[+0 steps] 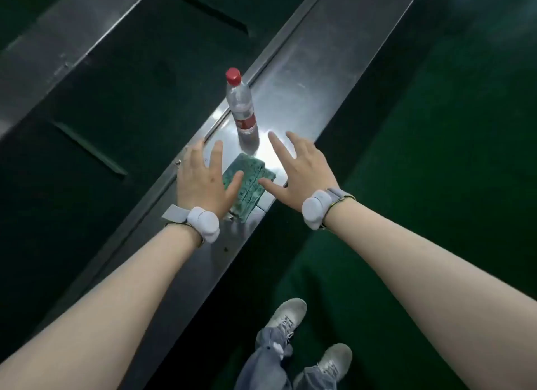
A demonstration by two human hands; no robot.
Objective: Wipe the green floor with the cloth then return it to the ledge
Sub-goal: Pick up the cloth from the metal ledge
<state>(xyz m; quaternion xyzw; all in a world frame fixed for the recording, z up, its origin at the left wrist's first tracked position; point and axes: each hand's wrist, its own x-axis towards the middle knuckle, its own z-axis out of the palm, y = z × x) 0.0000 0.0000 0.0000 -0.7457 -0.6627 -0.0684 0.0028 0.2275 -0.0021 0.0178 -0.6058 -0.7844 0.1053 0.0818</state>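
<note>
A folded green cloth (250,183) lies flat on the shiny metal ledge (313,78) that runs diagonally through the view. My left hand (205,180) hovers over the cloth's left edge with fingers spread, its thumb above the fabric. On the other side, my right hand (300,169) is also spread wide, its thumb close to the cloth's right edge. Neither hand grips anything. The green floor (436,171) stretches out to the right of the ledge and below it.
A clear plastic bottle (242,110) with a red cap stands on the ledge just beyond the cloth. Dark green panels (116,105) rise to the left of the ledge. My feet in grey sneakers (287,317) stand on the floor at the bottom.
</note>
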